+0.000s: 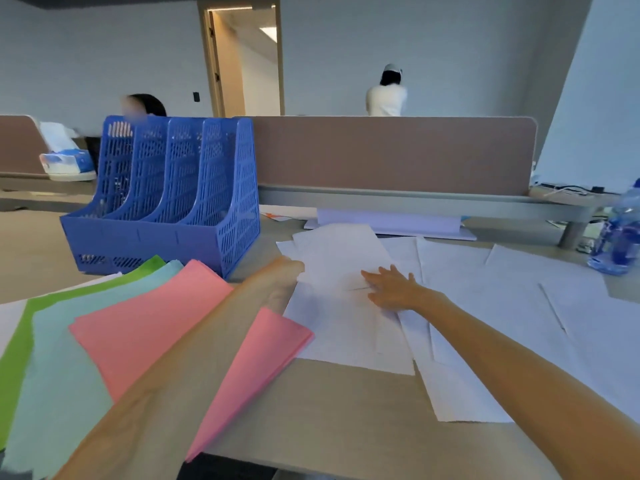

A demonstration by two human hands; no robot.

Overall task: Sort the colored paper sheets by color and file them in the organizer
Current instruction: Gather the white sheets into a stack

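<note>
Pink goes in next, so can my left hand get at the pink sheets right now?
Probably yes: the left hand is at the edge of the white sheets, its forearm lies across the pink sheets, and nothing else covers them.

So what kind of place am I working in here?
Probably an open-plan office: a desk backed by a partition, a blue organizer, and coloured sheets fanned out beside white paper.

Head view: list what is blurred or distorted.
Head view: the left hand and its forearm smear with motion, half see-through over the pink sheets; the right hand on the white sheets is sharper; the wide lens tilts the wall at right.
</note>
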